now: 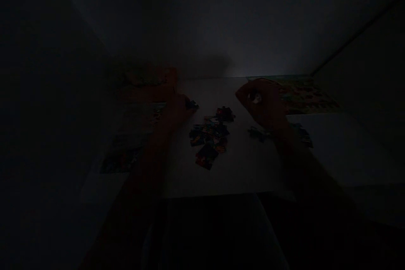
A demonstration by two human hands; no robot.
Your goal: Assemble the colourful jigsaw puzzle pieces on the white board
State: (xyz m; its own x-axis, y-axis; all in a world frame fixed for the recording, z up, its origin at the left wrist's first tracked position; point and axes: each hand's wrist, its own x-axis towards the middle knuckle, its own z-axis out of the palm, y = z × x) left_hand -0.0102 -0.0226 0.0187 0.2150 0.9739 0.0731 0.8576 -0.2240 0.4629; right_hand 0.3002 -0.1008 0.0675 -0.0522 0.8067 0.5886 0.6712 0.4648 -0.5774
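Note:
The view is very dark. My left hand (179,109) is at the left of the white table (240,168), its fingers closed on a jigsaw piece (192,104). My right hand (265,99) is raised at the right, thumb and fingers pinched together. A small light patch shows inside its curled fingers; whether that is a held piece or a gap, I cannot tell. Between the hands lies a loose pile of jigsaw pieces (207,135), some overlapping. A dark jigsaw piece (225,113) touches or nearly touches its upper end. More jigsaw pieces (257,133) lie below my right hand.
Beyond my right hand lies a colourful printed sheet (311,93). Further pieces (302,135) show beside my right forearm. An orange-red box-like thing (152,86) stands at the back left, with printed sheets (122,160) nearer me. A pale wall (268,29) rises behind the table.

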